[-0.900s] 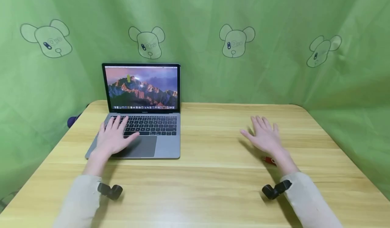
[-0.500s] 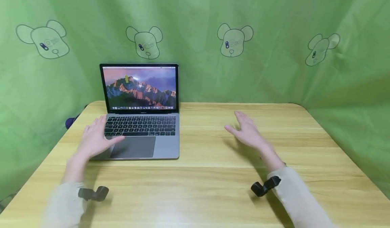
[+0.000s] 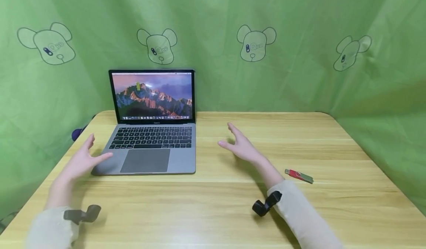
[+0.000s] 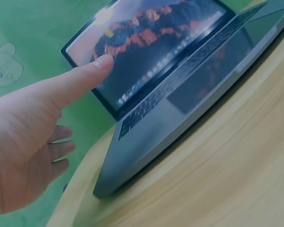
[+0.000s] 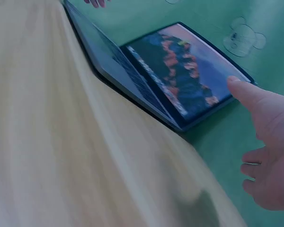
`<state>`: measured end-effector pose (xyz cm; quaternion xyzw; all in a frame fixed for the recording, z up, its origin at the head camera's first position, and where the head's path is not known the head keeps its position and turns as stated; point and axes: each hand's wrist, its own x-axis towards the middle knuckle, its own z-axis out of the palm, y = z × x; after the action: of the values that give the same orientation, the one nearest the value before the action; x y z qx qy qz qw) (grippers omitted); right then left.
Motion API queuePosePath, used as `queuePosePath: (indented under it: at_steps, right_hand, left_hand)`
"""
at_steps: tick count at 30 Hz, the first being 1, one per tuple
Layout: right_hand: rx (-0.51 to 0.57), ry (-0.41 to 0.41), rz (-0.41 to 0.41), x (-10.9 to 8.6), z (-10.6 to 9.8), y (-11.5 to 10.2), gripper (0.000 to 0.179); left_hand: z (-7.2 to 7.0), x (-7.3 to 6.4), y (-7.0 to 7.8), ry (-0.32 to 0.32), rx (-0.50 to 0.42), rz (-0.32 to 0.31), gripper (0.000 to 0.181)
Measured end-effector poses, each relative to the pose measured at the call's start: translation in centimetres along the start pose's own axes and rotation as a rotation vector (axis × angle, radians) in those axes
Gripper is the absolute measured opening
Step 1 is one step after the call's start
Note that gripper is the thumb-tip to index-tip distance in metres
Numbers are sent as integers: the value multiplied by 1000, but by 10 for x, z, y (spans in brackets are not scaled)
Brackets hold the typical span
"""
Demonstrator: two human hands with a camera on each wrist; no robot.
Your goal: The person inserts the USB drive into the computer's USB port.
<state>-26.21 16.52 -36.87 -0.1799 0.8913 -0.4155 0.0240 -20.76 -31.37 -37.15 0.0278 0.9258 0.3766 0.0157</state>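
A grey laptop (image 3: 181,160) stands open on the left part of the table, its screen (image 3: 153,97) lit with a mountain picture. My left hand (image 3: 79,162) is at the laptop's front left corner, thumb spread from the other fingers, holding nothing. To the laptop's right, my right hand (image 3: 244,147) hovers over the table with thumb and fingers apart and nothing in it. A red and grey-green USB stick (image 3: 299,175) lies on the wood to the right of my right forearm. The left wrist view shows the thumb (image 4: 83,82) in front of the laptop screen.
The light wooden table (image 3: 199,208) has rounded far corners. Behind it hangs a green curtain (image 3: 213,38) with printed mouse heads. A dark purple object (image 3: 76,133) shows beyond the table's left edge. Each sleeve carries a black wrist camera (image 3: 266,203).
Both hands have moved left. My left hand has come off the keyboard to the laptop's corner, and the right one has come nearer the laptop, uncovering the USB stick.
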Motion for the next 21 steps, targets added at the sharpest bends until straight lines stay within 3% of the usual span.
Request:
queuePosePath:
  at_steps: [6, 12, 21]
  right_hand:
    - [24, -95, -5, 4, 29, -10, 94]
    - [-24, -158, -30, 6, 54, -19, 92]
    - [-70, -216, -75, 9, 79, -26, 93]
  left_hand:
    - [1, -2, -13, -58, 33, -4, 104]
    - [6, -1, -22, -100, 27, 5, 106]
    - [12, -2, -27, -117, 11, 48, 105]
